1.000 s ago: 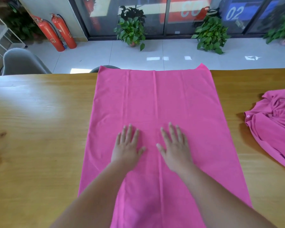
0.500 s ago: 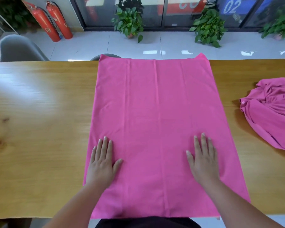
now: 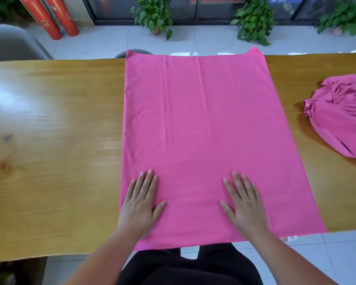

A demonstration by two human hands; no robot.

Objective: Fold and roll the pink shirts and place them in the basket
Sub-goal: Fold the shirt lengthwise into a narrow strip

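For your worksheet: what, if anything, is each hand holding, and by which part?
Nothing is held; left hand and right hand rest flat on the pink shirt.

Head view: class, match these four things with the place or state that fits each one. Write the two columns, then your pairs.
1. flat shirt
2. crumpled shirt
3. fire extinguishers
4. left hand

A. bunched up at the right end of the table
B. standing on the floor, far left
C. spread smooth across the middle
D. lying flat on pink cloth near the front edge

Pairs: 1-C, 2-A, 3-B, 4-D
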